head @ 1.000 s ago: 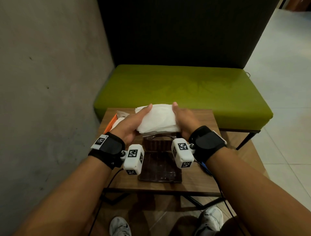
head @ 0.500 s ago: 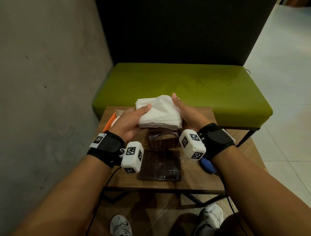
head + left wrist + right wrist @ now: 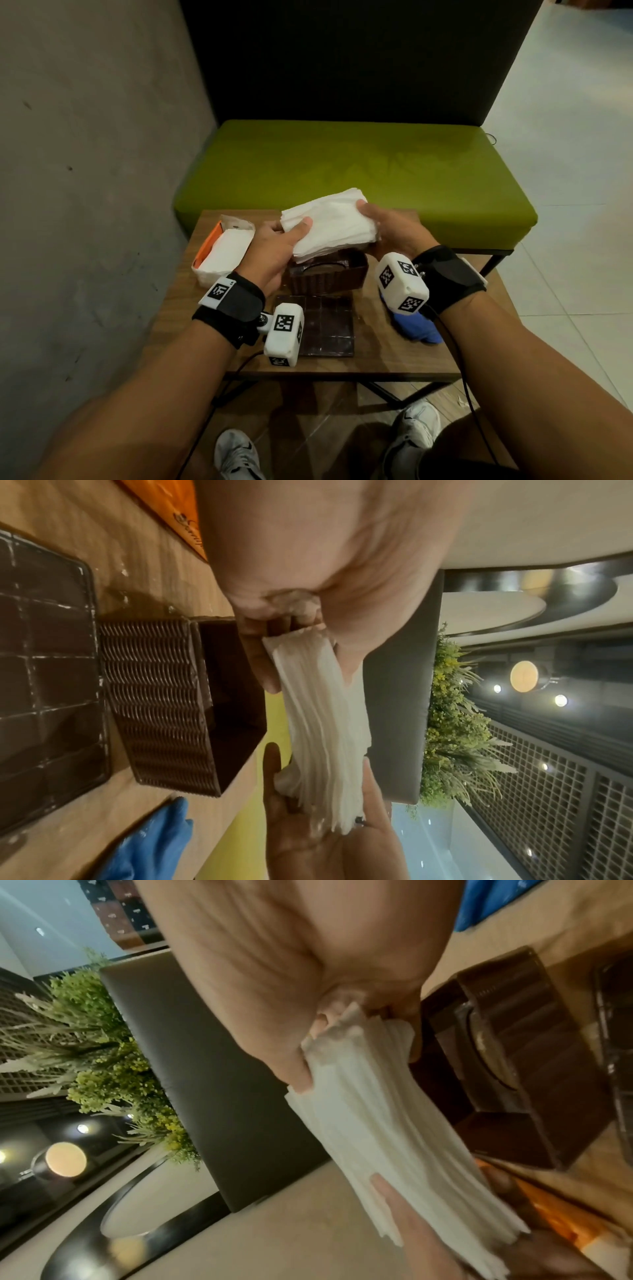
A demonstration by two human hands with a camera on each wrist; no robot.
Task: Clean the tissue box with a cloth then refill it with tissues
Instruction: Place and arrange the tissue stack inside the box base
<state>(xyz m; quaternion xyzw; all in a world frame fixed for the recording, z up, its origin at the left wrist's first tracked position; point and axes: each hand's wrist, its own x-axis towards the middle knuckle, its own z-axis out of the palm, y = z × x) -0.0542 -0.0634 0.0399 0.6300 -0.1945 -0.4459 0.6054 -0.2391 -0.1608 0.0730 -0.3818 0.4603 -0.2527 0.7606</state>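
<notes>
Head view: your left hand [image 3: 274, 251] and right hand [image 3: 394, 229] clamp the tissue stack [image 3: 329, 224] flat, long axis hand-to-hand, above the open tissue box [image 3: 329, 274].

Bench: a green cushion [image 3: 359, 178] behind the table, with a dark backrest [image 3: 342, 58].
Wall: grey concrete [image 3: 85, 171] on the left.
Floor: pale tiles [image 3: 565, 171] on the right.
Shoes: two white ones [image 3: 236, 455] under the table.
Plants: green and yellow [image 3: 455, 723], behind the backrest.

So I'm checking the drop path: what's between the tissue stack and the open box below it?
Nothing. The left wrist view shows bare air between the tissue stack and the wicker tissue box, whose opening is clear.
</notes>
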